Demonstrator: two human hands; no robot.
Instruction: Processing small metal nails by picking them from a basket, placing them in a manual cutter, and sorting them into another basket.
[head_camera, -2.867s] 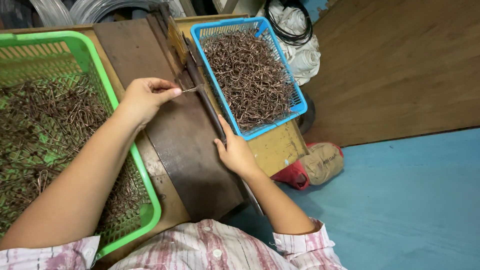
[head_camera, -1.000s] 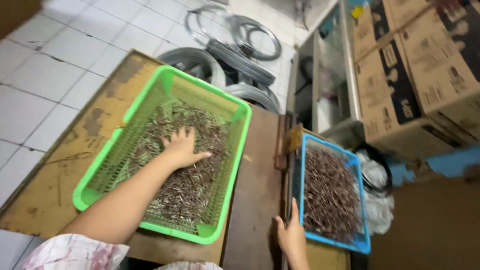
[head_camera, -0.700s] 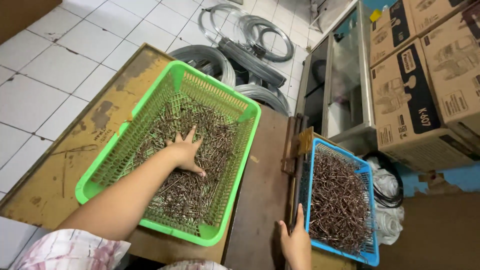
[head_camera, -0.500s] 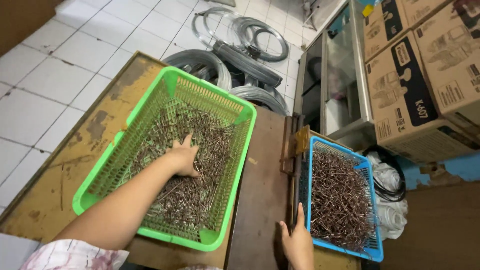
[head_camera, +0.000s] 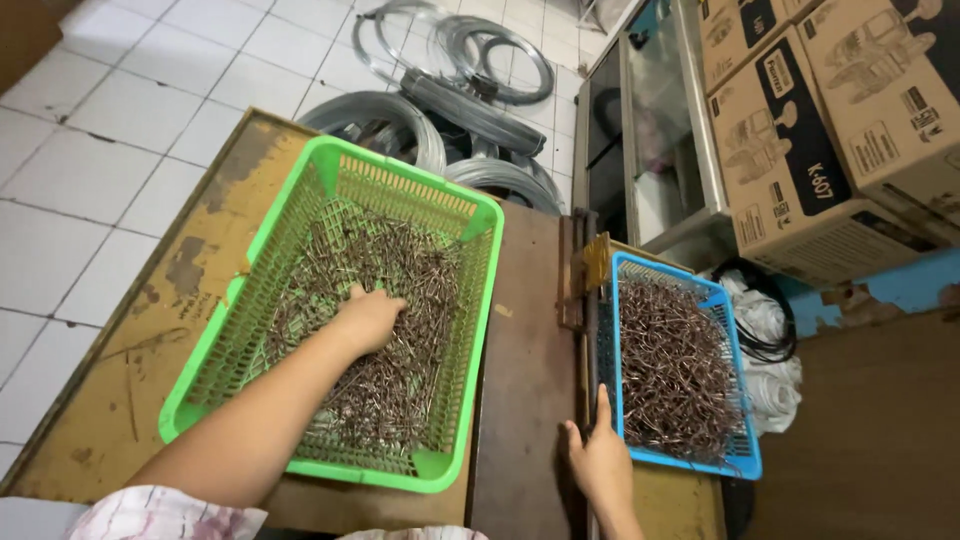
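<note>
Your left hand (head_camera: 368, 318) has curled from spread to fingers bunched down into the brown pins (head_camera: 385, 300) mid green basket (head_camera: 478, 330), pins directly beneath it; right hand (head_camera: 600, 462), fingers together, rests well apart beside the blue basket (head_camera: 742, 462).

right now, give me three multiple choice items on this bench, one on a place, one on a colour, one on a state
1. Where is the left hand?
A. in the green basket
B. on the wire coils
C. on a box

2. What colour is the basket by the right hand?
A. red
B. blue
C. white

3. How is the right hand?
A. clenched on a tool
B. open, resting flat
C. lifted high

Answers: 1 A, it is buried among the metal pieces; 2 B, the blue basket is beside it; 3 B, its fingers lie spread on the bench.
</note>
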